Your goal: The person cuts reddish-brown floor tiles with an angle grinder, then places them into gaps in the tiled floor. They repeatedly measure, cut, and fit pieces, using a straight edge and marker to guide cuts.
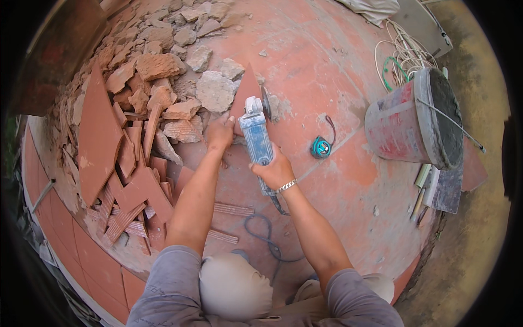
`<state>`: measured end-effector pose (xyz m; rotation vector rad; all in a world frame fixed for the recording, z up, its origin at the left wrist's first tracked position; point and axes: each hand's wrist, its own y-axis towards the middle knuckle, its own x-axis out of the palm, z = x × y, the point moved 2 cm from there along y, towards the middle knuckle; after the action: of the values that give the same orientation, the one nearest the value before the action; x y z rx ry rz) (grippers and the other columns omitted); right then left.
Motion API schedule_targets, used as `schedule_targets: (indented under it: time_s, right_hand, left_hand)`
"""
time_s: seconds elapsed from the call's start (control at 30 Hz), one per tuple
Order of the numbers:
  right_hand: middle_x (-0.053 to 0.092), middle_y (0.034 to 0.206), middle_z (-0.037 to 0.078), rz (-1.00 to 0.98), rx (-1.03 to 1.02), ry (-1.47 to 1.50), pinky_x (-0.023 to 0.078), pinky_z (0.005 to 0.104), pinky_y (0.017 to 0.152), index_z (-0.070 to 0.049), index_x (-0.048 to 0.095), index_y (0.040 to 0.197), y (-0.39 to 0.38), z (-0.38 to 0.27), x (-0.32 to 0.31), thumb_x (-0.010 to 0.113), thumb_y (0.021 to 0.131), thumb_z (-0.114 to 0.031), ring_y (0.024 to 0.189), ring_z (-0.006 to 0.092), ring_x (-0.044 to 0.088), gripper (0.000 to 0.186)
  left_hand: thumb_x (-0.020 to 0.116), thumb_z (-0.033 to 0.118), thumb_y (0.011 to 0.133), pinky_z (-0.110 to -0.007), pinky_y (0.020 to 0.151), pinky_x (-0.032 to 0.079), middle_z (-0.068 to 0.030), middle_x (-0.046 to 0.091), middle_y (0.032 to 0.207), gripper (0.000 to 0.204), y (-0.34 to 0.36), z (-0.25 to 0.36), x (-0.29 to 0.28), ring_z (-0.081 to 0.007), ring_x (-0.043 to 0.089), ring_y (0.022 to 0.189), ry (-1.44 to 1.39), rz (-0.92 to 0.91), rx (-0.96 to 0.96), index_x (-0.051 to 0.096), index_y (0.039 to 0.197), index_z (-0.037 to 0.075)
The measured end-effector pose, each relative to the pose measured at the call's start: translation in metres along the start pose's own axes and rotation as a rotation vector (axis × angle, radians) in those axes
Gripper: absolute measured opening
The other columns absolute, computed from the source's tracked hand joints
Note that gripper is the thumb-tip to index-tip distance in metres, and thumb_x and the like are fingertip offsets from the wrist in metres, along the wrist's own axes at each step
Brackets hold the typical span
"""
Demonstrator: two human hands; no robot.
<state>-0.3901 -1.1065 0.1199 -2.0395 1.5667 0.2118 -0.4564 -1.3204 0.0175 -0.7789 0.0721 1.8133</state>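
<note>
In my right hand [277, 170] is a blue angle grinder [256, 136], its body wrapped by my fingers and its grey head pointing away from me. The dark cutting disc [266, 102] stands on edge at the head's right side, beside a pointed red tile piece [247, 90]. My left hand [219, 133] is closed on the lower left edge of that tile piece, just left of the grinder's head. Its fingertips are partly hidden. A dark cord [267, 237] runs from the grinder's rear and loops on the floor near my knees.
Broken concrete chunks [215, 90] pile up at the far left, with cut red tile pieces [139, 191] nearer. A teal tape measure [320, 147] lies right of the grinder. Further right are a tilted mortar bucket [395, 120], coiled cable [406, 52] and hand tools [422, 199].
</note>
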Motion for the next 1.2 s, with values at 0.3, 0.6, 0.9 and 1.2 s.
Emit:
schedule_targets:
  time_s: [0.3,0.6,0.9,1.2]
  right_hand:
    - [0.073,0.108,0.025,-0.02,0.049,0.036,0.056,0.0438,0.089,-0.001,0.055,0.133,-0.007,0.004,0.0,0.082,0.07,-0.031,0.101,0.0397,0.072,0.075]
    - [0.073,0.109,0.024,-0.026,0.053,0.065,0.055,0.0425,0.09,-0.002,0.055,0.136,-0.016,0.007,-0.001,0.081,0.071,-0.03,0.102,0.0376,0.072,0.076]
    - [0.073,0.107,0.023,-0.033,0.032,0.068,0.055,0.0427,0.088,-0.003,0.056,0.133,-0.024,0.011,-0.004,0.081,0.071,-0.031,0.1,0.0368,0.072,0.072]
    - [0.073,0.107,0.024,-0.038,0.021,0.045,0.056,0.0443,0.088,-0.001,0.055,0.132,-0.034,0.017,-0.006,0.081,0.071,-0.03,0.1,0.039,0.072,0.072]
  left_hand:
    - [0.059,0.031,0.102,-0.034,0.071,0.052,-0.0092,0.071,0.093,0.047,0.007,-0.012,0.003,-0.0204,0.065,0.081,-0.019,-0.026,0.014,0.061,0.143,0.01]
    - [0.059,0.033,0.101,-0.037,0.078,0.054,-0.0141,0.075,0.097,0.046,0.005,-0.006,0.001,-0.0258,0.071,0.084,0.001,-0.001,0.024,0.064,0.14,0.01]
    - [0.059,0.029,0.103,-0.031,0.061,0.054,-0.0055,0.072,0.081,0.044,-0.013,0.021,-0.008,-0.0133,0.065,0.063,-0.077,-0.064,-0.102,0.063,0.143,0.012]
    - [0.062,0.027,0.102,-0.029,0.06,0.054,-0.0053,0.073,0.091,0.045,-0.017,0.03,-0.011,-0.0122,0.064,0.067,-0.103,-0.068,-0.157,0.062,0.144,0.011]
